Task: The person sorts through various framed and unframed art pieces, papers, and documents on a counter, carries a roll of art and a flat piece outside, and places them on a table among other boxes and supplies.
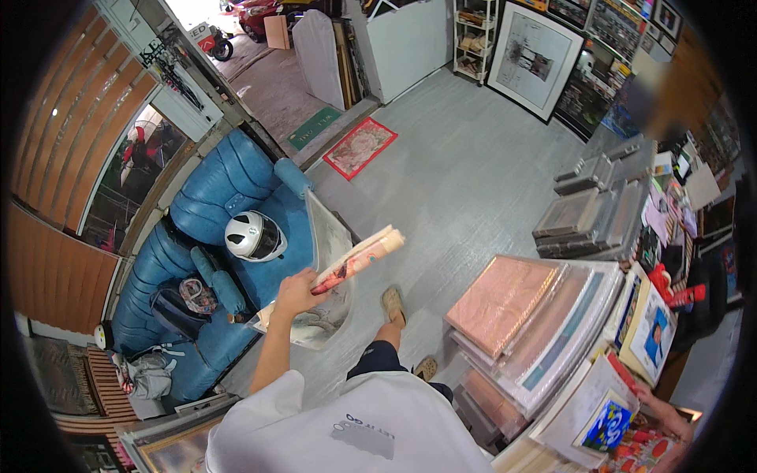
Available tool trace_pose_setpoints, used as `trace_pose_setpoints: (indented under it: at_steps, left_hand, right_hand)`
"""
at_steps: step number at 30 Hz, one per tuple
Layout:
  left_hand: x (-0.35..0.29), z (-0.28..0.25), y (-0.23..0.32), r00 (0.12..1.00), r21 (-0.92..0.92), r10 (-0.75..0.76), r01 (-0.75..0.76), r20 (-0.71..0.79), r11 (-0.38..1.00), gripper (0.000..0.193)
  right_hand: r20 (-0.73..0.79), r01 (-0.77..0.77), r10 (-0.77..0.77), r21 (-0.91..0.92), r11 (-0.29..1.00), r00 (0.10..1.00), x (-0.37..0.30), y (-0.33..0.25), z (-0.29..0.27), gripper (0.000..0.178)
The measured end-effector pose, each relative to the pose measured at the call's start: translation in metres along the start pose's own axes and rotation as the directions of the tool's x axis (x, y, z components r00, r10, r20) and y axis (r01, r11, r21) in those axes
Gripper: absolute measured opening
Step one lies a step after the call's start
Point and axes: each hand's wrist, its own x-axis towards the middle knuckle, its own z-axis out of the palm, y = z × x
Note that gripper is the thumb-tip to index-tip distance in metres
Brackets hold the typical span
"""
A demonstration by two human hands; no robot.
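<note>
The left hand (296, 292) is closed around one end of a rolled print (359, 258), holding it out level over the grey floor (465, 181), the free end pointing away from the body. Just beneath it stands a large sheet in a clear sleeve (327, 260), leaning by the blue sofa (229, 189) with its white helmet (252, 236). The right hand (661, 410) lies low among stacked wrapped pictures (536, 315) — whether it grips anything I cannot tell. The roll is lifted and carried, not yet set down anywhere.

glossy rolled paper print (359, 259), shiny blue leather sofa (229, 185)
</note>
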Motion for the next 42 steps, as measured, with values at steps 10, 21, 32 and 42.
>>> trace_pose_setpoints:
  at_steps: [10, 21, 32, 42]
  left_hand:
    - [0.179, -0.062, -0.011, 0.959, -0.049, 0.166, -0.159, 0.228, 0.986, 0.043]
    - [0.36, -0.146, -0.044, 0.923, -0.176, 0.291, -0.252, 0.251, 0.952, 0.036]
    - [0.564, -0.213, -0.12, 0.989, -0.108, -0.051, 0.066, 0.135, 0.992, 0.038]
    - [0.713, -0.259, -0.248, 0.909, -0.161, -0.408, 0.417, 0.086, 0.895, 0.035]
  right_hand:
    - [0.175, 0.124, -0.143, 0.117, 0.985, 0.974, -0.041, -0.26, 0.077, 0.038]
    - [0.875, -0.153, -0.029, 0.117, 0.981, 0.483, -0.182, -0.499, 0.258, 0.028]
    - [0.993, -0.136, -0.11, 0.102, 0.985, -0.05, -0.257, -0.826, 0.455, 0.022]
    - [0.844, 0.176, -0.521, 0.537, 0.825, -0.128, -0.324, -1.276, 0.59, 0.024]
